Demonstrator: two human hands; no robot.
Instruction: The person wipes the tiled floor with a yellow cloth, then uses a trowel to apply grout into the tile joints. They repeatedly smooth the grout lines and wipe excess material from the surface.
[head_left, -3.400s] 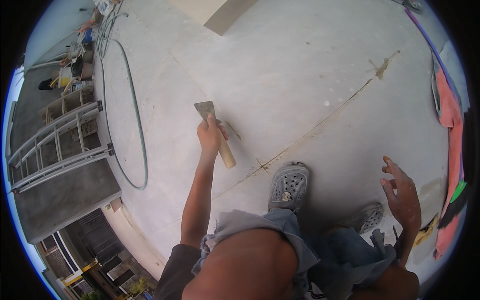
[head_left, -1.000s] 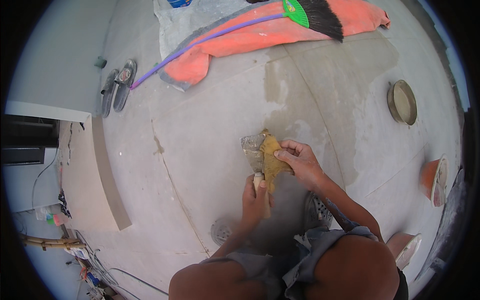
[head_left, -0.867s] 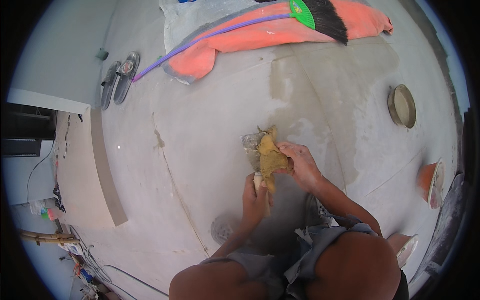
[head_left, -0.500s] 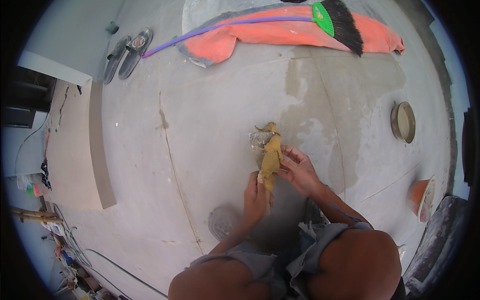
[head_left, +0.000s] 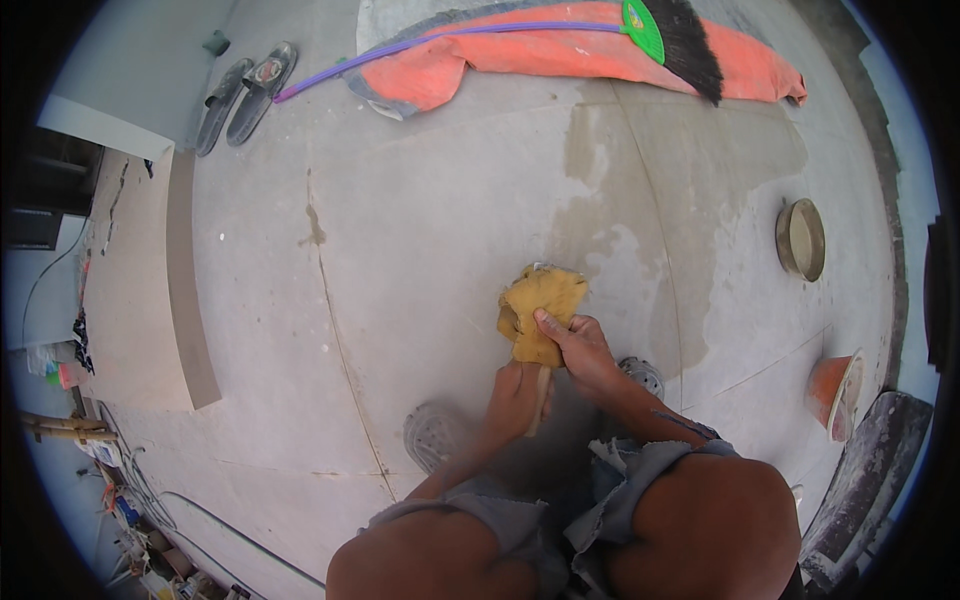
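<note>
A scraper (head_left: pixel 542 386) is held above the grey floor (head_left: pixel 430 240), its pale handle being grasped by the left hand (head_left: pixel 514 394), whose fingers are wrapped around it. The blade is largely covered by a yellow-brown cloth (head_left: pixel 538 298), only a thin whitish edge being visible at the top. The yellow-brown cloth is pinched by the right hand (head_left: pixel 585 352): the thumb is laid upon the upper face, while the other fingers are partly hidden. Grey perforated clogs (head_left: pixel 432 437) are worn on the feet. At the far side, a broom (head_left: pixel 645 32) with a violet handle and green head is laid across an orange-red sheet (head_left: pixel 520 58); dark sandals (head_left: pixel 262 92) are placed near the handle's tip. To the right, a round shallow pan (head_left: pixel 818 240) and an orange bucket (head_left: pixel 828 392) are seen, well apart from the hands.
</note>
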